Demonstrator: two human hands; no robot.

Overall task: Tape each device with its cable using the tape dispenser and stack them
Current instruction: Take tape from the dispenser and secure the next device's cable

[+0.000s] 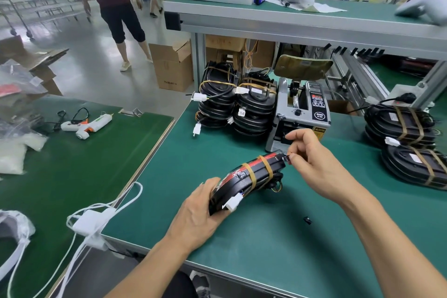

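A black and red device [251, 176] with its cable and white connector bound by two tan tape bands is tilted on edge above the green table [278, 244]. My left hand [200, 215] grips its near end. My right hand [312, 159] pinches a small black tab at the device's far end, just in front of the grey tape dispenser [300, 116]. Two stacks of taped devices [237, 106] stand left of the dispenser. Another pile of taped devices [408, 143] lies at the right.
A small black piece [307, 220] lies on the table near my right forearm. On the darker green table to the left are a white glue gun [84, 124], plastic bags and white cords [96, 218]. Cardboard boxes [173, 65] and walking people are behind.
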